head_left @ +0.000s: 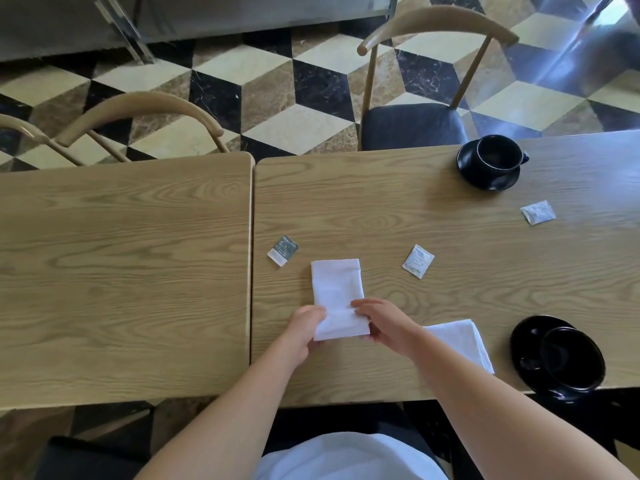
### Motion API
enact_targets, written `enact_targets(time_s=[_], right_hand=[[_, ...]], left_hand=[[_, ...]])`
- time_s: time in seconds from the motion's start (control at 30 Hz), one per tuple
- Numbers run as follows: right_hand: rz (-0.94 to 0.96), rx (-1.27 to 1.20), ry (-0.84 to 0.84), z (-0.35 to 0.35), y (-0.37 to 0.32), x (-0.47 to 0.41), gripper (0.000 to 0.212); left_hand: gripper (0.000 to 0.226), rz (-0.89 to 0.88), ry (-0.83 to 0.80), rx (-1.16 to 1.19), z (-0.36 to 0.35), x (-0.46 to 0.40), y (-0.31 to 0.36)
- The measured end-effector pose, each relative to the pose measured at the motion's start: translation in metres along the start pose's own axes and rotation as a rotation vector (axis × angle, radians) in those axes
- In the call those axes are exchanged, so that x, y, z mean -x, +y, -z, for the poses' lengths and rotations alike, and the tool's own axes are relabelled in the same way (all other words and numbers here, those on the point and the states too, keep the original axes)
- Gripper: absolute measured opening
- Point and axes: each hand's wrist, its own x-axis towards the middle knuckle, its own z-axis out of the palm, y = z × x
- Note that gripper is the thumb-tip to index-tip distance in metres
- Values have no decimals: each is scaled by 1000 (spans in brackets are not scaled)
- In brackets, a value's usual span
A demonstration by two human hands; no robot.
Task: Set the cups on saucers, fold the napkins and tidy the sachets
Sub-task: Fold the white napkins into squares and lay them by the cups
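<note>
A white napkin (336,292) lies folded into a long strip on the right-hand table (467,271). My left hand (304,330) grips its near left corner, and my right hand (382,320) pinches its near right edge. A second folded napkin (462,342) lies under my right forearm. Three sachets lie loose: a grey one (283,250), a white one (418,261) and another white one (538,212). A black cup (497,155) stands on a saucer (485,178) at the far right. Another black cup (571,358) sits on a saucer (530,336) at the near right.
A second wooden table (121,271) butts against the left side, with a narrow gap between the two. Wooden chairs stand beyond the far edges, one with a dark seat (412,124). The near-right saucer overhangs the table's front edge.
</note>
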Motion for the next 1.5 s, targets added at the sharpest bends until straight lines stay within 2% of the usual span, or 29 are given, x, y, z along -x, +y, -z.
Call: enact_targets(time_s=[0.1, 0.23, 0.33, 0.4, 0.5, 0.53, 0.57, 0.67, 0.8, 0.93, 1.07, 1.2, 1.3, 1.5], right_hand=[[-61, -115, 17, 5, 2, -2, 21], [-133, -302, 41, 9, 3, -8, 33], [-162, -249, -20, 11, 3, -11, 43], [-141, -110, -36, 14, 3, -13, 30], [-68, 74, -9, 17, 1, -15, 8], [-49, 100, 9, 16, -1, -16, 10], [-37, 115, 33, 16, -3, -17, 16], [-25, 158, 101, 14, -9, -20, 26], [0, 238, 170, 11, -19, -26, 35], [53, 418, 245, 9, -21, -35, 44], [116, 566, 290, 9, -25, -33, 46], [272, 696, 330, 6, -40, -45, 42], [360, 657, 318, 5, -47, -43, 25], [266, 572, 257, 5, -52, -50, 21]], left_hand=[[14, 94, -44, 104, 3, 7, 0], [24, 144, -81, 234, 6, 7, 4], [37, 147, -137, 274, 10, 4, 8], [34, 108, -169, 132, 12, 2, 10], [8, -14, -93, -183, 13, -8, 14], [3, -54, -45, -254, 13, -13, 15], [11, -86, -2, -300, 14, -19, 16], [38, -155, 63, -357, 12, -31, 22], [44, -163, 111, -408, 6, -40, 29], [51, -118, 156, -384, 5, -43, 33], [54, -147, 198, -427, 4, -43, 35], [44, -230, 258, -536, 1, -60, 43], [28, -361, 250, -585, -4, -54, 49], [39, -395, 302, -616, -11, -50, 52]])
